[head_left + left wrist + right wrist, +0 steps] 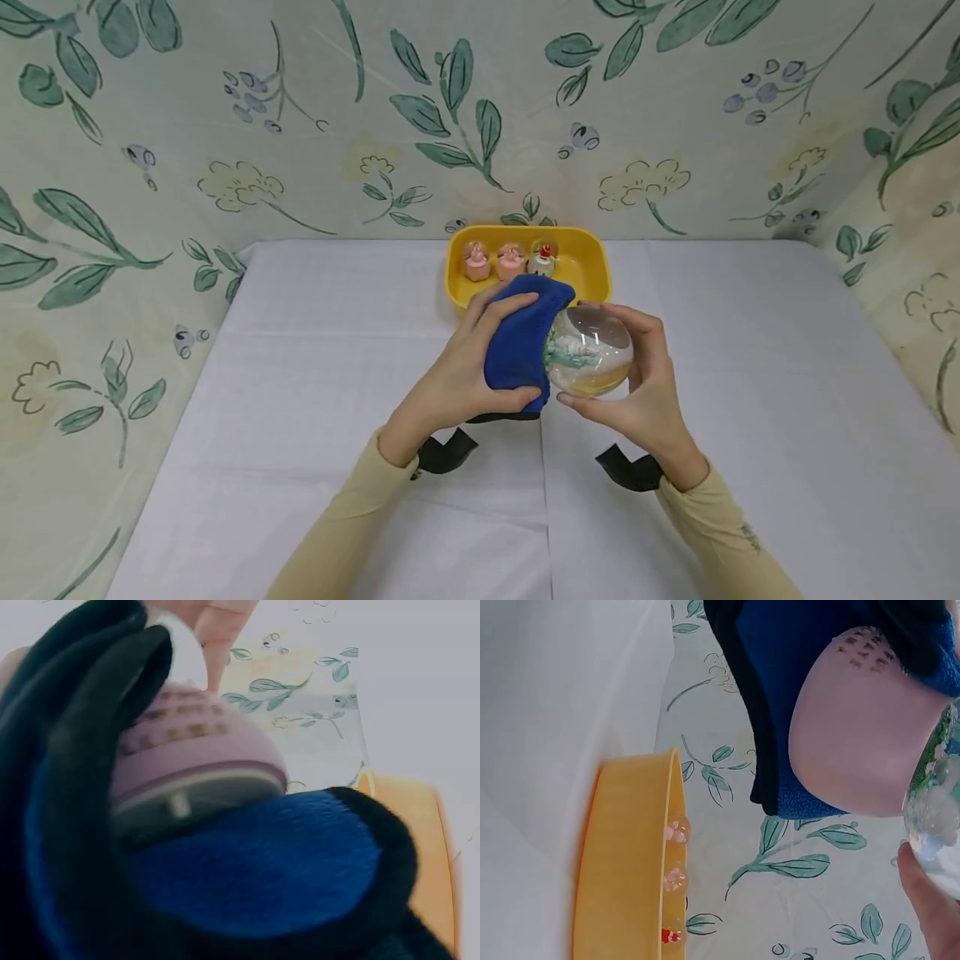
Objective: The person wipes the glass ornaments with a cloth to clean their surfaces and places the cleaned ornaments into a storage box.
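Note:
A snow globe [592, 346] lies on its side in the air between both hands, its clear ball facing right. My left hand [453, 375] grips it through a blue cloth [521, 342] with dark edging, which wraps the base. Thumb and fingers of my right hand [648, 392] hold the glass ball from the right. In the right wrist view the pink base [859, 742] shows, with small brown marks near one edge. From the left wrist, the base's underside with a small light knob faces the cloth's blue inner side [262, 862]. Green and white figures sit inside the ball.
Behind the hands, a yellow tray [588, 262] stands at the far edge of the white-covered table [315, 375]. Three small domed figures sit in it: two pink ones [476, 262] and a white one with a red top [542, 260]. A leaf-patterned cloth [300, 117] hangs behind.

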Action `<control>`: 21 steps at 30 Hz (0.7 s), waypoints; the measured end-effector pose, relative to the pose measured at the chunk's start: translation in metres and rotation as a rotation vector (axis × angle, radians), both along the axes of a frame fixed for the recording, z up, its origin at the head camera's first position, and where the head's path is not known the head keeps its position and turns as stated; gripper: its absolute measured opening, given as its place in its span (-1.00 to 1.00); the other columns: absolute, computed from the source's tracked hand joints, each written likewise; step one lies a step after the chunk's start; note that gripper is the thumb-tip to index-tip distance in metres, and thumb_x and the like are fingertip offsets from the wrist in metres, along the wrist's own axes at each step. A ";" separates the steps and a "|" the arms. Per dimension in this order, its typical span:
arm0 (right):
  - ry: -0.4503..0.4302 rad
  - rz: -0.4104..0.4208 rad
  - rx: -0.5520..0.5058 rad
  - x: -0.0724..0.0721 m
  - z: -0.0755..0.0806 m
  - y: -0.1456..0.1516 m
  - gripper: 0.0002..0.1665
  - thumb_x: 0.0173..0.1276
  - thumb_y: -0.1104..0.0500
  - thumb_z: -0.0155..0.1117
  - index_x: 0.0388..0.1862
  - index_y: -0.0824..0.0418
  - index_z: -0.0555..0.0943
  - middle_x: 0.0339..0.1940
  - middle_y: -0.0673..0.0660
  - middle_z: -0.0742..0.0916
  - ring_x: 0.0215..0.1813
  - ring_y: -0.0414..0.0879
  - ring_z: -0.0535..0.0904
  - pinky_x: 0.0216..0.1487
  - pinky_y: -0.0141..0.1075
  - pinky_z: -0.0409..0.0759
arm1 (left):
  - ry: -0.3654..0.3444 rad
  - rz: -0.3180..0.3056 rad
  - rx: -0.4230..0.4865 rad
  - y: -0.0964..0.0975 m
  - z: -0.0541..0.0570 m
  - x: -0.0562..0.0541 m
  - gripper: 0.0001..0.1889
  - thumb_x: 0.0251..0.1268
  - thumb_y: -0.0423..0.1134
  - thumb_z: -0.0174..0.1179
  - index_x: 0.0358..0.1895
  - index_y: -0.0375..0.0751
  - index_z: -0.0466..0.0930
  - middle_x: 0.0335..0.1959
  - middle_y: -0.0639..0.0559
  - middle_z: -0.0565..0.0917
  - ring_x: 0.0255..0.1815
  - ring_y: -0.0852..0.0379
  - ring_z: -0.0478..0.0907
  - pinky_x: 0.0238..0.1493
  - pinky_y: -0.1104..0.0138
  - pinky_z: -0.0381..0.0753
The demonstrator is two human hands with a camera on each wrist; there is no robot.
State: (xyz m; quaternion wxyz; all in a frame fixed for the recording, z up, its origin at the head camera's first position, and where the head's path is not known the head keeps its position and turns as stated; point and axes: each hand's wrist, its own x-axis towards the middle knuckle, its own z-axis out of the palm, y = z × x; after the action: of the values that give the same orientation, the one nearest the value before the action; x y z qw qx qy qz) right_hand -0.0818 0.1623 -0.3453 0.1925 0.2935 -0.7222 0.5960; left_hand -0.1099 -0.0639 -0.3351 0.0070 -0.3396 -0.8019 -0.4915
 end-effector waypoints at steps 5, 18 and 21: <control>-0.123 -0.096 -0.075 0.003 -0.002 -0.007 0.05 -0.08 0.23 0.62 0.28 0.48 0.19 0.23 0.14 0.43 0.18 0.06 0.37 0.16 -0.37 0.44 | 0.073 0.062 -0.036 0.006 0.000 0.004 -0.09 -0.05 -0.15 0.49 0.38 0.09 0.14 0.44 -0.08 0.01 0.29 -0.16 0.23 0.11 0.01 0.49; -0.526 -0.006 -0.082 0.002 0.005 -0.011 0.14 0.05 0.52 0.34 0.50 0.04 -0.02 0.43 0.11 0.20 0.26 0.11 0.31 0.05 -0.34 0.55 | 0.093 0.149 -0.085 0.007 -0.001 0.005 -0.16 -0.04 -0.18 0.49 0.36 0.06 0.23 0.42 -0.10 0.09 0.27 -0.20 0.28 0.10 -0.04 0.48; -0.376 0.088 0.039 -0.001 0.004 -0.005 0.23 -0.03 0.60 0.36 0.53 0.06 -0.01 0.49 0.08 0.13 0.27 0.11 0.30 0.06 -0.33 0.54 | 0.034 0.126 -0.046 0.000 0.000 -0.002 -0.15 -0.04 -0.19 0.48 0.37 0.07 0.23 0.42 -0.04 0.10 0.29 -0.15 0.25 0.12 -0.03 0.47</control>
State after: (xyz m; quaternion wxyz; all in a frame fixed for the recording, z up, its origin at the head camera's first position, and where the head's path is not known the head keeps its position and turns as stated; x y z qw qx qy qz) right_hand -0.0825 0.1574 -0.3416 0.0222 0.2119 -0.7434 0.6340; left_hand -0.1116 -0.0637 -0.3348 0.0437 -0.2967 -0.8326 -0.4657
